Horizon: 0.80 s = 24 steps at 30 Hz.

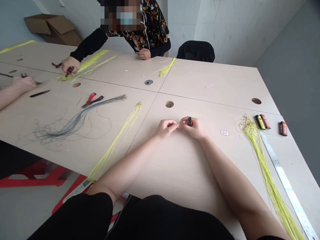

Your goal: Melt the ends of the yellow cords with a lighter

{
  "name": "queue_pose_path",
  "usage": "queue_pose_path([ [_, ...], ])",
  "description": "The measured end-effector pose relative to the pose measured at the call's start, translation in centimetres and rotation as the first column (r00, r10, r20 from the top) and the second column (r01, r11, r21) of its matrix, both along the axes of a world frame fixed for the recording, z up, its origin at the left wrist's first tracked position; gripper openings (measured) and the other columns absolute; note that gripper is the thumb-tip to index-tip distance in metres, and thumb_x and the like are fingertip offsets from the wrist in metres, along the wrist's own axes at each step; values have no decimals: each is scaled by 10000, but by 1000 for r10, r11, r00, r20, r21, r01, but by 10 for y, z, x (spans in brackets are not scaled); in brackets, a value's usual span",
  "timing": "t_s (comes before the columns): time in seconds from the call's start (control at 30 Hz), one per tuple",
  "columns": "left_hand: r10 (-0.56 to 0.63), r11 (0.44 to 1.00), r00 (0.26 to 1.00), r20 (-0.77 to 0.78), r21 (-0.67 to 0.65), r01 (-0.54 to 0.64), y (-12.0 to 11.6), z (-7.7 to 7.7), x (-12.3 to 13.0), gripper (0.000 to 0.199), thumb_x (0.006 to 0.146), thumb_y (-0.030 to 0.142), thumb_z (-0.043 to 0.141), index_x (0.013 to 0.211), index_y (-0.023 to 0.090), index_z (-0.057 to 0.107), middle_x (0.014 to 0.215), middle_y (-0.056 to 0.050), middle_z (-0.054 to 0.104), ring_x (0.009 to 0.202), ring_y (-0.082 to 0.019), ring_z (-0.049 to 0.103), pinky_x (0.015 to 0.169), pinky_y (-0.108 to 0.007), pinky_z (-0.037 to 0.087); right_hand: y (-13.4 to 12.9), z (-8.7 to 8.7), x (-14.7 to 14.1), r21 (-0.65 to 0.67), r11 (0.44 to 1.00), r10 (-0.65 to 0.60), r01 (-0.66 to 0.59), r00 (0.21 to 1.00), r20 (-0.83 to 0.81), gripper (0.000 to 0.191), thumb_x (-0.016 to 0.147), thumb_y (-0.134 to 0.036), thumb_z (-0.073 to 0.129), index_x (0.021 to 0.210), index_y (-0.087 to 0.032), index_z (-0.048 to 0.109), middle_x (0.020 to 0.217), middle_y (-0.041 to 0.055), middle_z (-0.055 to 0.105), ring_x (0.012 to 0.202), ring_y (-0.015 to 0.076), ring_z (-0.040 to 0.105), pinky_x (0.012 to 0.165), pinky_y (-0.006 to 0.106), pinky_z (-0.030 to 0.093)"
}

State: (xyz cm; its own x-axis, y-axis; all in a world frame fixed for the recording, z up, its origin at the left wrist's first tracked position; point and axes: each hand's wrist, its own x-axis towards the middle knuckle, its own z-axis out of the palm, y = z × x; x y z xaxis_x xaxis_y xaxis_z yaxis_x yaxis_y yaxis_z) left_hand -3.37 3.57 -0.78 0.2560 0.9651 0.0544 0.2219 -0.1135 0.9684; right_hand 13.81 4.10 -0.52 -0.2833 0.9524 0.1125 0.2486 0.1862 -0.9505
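My left hand [167, 128] is closed in a pinch above the table. Between its fingertips and my other hand shows a tiny bit of yellow cord [179, 123]. My right hand [193, 127] meets it fingertip to fingertip, and a small black and orange tool [190, 121] stands up out of its grip; its kind I cannot make out. To the left lies a thin bundle of yellow cords [120, 133] with brassy ends. A thicker bundle of yellow cords [262, 166] lies to the right, alongside a metal ruler [282, 176].
Several lighters or batteries [260, 122] sit at the right edge. Left are a grey cord bundle [82, 120] and red-handled pliers [92, 100]. Cable holes [169, 104] pierce the table [185, 160]. Across it a co-worker's hand [71, 65] works with pliers; another person's hand [25, 84] is at far left.
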Motion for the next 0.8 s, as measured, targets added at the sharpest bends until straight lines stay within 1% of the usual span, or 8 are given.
queue_pose_path([
  [0.23, -14, 1000, 1000, 10, -11, 14, -1, 0, 0, 284, 729, 382, 569, 561, 153, 550, 572, 5, 537, 574, -101, 467, 544, -233, 333, 0, 2, 1, 29, 999, 26, -27, 999, 29, 138, 748, -297, 534, 703, -176, 583, 520, -58, 295, 512, 86, 249, 513, 264, 213],
  [0.4, -16, 1000, 1000, 0, -1, 16, 0, -1, 0, 267, 724, 369, 571, 570, 152, 558, 566, 8, 541, 578, -102, 473, 562, -235, 354, 0, 3, 0, 29, 999, 40, -41, 999, 28, 111, 727, -273, 522, 713, -174, 570, 538, -55, 337, 519, 84, 275, 520, 259, 229],
  [0.53, -24, 1000, 999, -25, -5, 24, 0, 0, 1, 269, 729, 373, 565, 578, 151, 561, 563, 10, 533, 566, -98, 454, 552, -235, 346, 0, 2, 0, 14, 999, 42, -43, 999, 34, 96, 714, -257, 514, 699, -175, 561, 539, -54, 352, 517, 84, 281, 515, 258, 230],
  [0.8, -32, 999, 999, -41, -5, 31, 0, -2, 0, 287, 738, 386, 563, 575, 151, 546, 559, 17, 511, 560, -93, 436, 540, -229, 332, 1, 0, 1, 43, 998, 40, -42, 998, 45, 70, 713, -225, 509, 716, -178, 560, 562, -48, 394, 527, 86, 301, 524, 254, 245],
])
